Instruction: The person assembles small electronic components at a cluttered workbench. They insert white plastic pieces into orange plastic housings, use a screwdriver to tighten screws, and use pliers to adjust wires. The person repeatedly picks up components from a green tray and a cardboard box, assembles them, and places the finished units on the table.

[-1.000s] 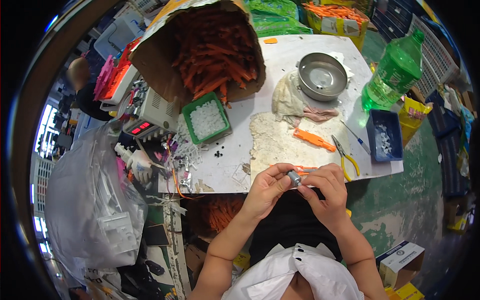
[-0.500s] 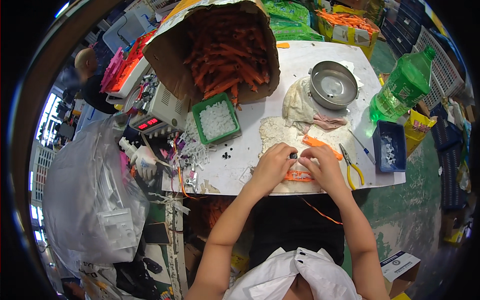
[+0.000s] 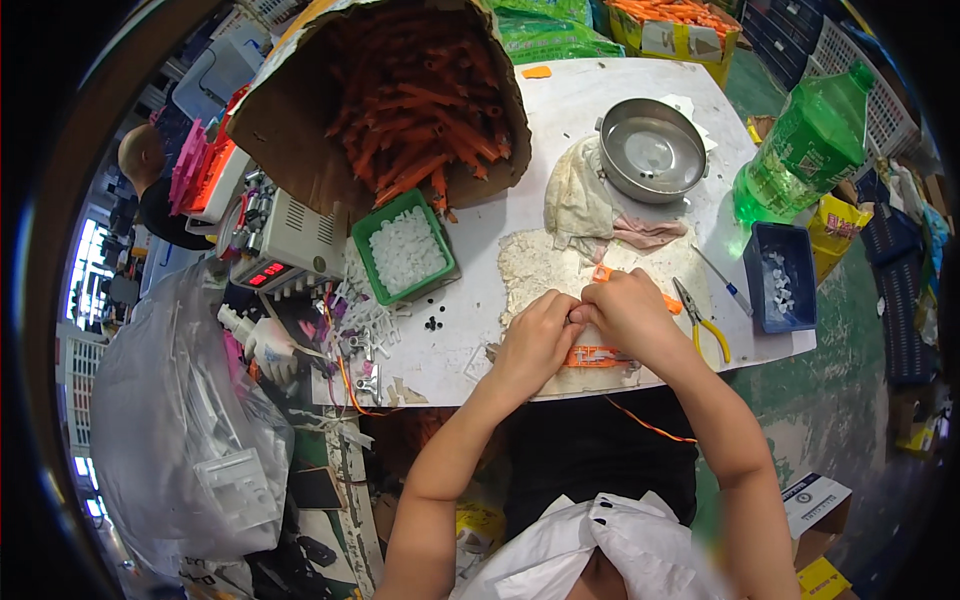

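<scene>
My left hand (image 3: 535,340) and my right hand (image 3: 630,315) meet fingertip to fingertip over the worn pad (image 3: 540,265) on the white table (image 3: 590,110). A small part is pinched between them; what it is stays hidden by the fingers. An orange connector piece (image 3: 600,273) pokes out just above my right hand. Another flat orange piece (image 3: 592,356) lies on the table edge under my wrists. An orange wire (image 3: 650,425) hangs down from the table toward my lap.
A cardboard box of orange parts (image 3: 410,100) stands at the back left, a green tray of white pieces (image 3: 405,250) beside it. A steel bowl (image 3: 652,152), a rag (image 3: 580,200), yellow-handled pliers (image 3: 700,320), a blue bin (image 3: 780,275) and a green bottle (image 3: 800,150) sit right.
Both hands have moved forward from my lap edge onto the pad, staying joined on the small part. The view has tilted slightly toward the table.
</scene>
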Tool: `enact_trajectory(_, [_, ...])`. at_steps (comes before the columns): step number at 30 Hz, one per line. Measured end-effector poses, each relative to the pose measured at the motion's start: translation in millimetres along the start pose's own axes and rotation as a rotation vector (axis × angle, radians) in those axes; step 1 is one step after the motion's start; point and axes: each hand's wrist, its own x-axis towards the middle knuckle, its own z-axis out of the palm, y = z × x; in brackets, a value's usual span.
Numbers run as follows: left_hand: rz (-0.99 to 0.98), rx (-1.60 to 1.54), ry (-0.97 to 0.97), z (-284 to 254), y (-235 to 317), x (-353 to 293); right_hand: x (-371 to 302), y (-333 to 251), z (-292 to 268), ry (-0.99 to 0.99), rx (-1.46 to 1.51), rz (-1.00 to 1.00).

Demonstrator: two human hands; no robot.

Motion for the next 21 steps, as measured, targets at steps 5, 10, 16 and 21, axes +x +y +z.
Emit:
enact_trajectory(5, [-0.016,-0.021,0.008,4,2,-1,-3,-1,0,0.023,-0.048,-0.028])
enact_trajectory(10, [0.004,-0.008,0.040,5,5,0,-3,3,3,0.037,-0.042,-0.008])
enact_trajectory(16, [-0.137,-0.420,0.278,2,7,-13,-37,-9,-12,0.477,0.194,-0.126])
enact_trajectory(21, [-0.382,-1.547,0.182,9,56,-53,-93,-44,-20,0.710,0.266,-0.173])
